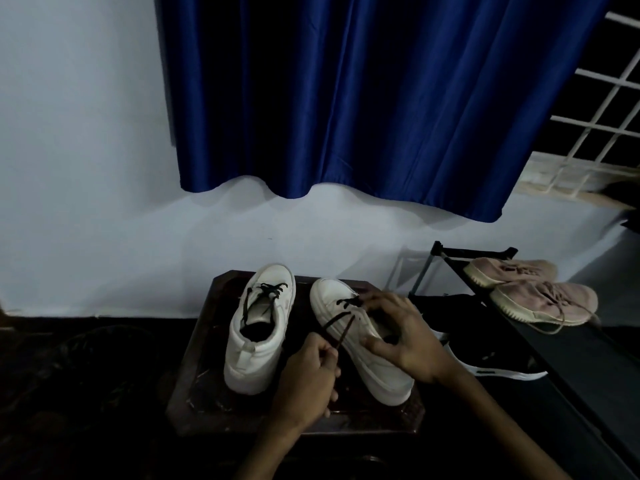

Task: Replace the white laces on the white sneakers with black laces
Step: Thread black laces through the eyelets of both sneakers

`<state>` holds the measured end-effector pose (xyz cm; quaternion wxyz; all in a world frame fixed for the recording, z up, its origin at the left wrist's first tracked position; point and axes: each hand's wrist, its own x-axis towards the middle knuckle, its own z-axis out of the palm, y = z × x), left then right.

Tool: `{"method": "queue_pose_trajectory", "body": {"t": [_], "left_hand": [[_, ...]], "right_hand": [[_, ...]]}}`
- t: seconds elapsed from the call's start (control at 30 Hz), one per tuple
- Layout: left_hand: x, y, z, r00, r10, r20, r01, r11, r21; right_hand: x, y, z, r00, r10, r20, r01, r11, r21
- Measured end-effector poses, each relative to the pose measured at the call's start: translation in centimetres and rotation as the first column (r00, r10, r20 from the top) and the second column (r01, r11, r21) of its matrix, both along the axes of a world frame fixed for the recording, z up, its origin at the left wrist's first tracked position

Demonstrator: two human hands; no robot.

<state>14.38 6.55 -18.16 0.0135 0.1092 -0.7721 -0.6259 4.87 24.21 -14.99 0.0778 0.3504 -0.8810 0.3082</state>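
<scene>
Black lace (343,332) pinched in left hand (308,375), fingers curled; right sneaker (377,375) gripped from above by right hand (405,337), thumb spread.

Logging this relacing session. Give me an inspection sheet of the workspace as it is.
Surface: small dark wooden table, both sneakers on it.
Job's things: left sneaker with black lace at its toe-end eyelets; right sneaker partly laced black; white laces not seen.
Clutter: pink sneakers on a black rack, black shoe nearby.
Hands: left hand pinches the lace ends; right hand holds the right sneaker.
Cables: nothing seen.
Surroundings: blue curtain, white wall, window grille.
</scene>
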Motion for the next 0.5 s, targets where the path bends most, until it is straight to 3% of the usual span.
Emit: {"method": "queue_pose_trajectory", "body": {"t": [0.13, 0.27, 0.33, 0.5], "left_hand": [[-1.3, 0.4, 1.0, 0.987, 0.017, -0.158, -0.057, 0.965, -0.254], [-3.5, 1.5, 1.5, 0.96, 0.024, -0.278, -0.116, 0.94, -0.321], [-4.1, 1.8, 1.0, 0.958, 0.004, -0.288, -0.117, 0.919, -0.376], [-2.1, 1.6, -0.4, 0.96, -0.028, -0.279, -0.074, 0.934, -0.349]], "right_hand": [[0.3, -0.1, -0.2, 0.998, -0.033, 0.052, 0.04, 0.99, -0.135], [0.6, -0.3, 0.1, 0.991, -0.07, -0.113, 0.074, 0.997, 0.032], [0.9, -0.3, 0.3, 0.99, -0.081, -0.116, 0.088, 0.995, 0.054], [0.9, -0.3, 0.1, 0.985, -0.107, -0.133, 0.114, 0.992, 0.048]]}}
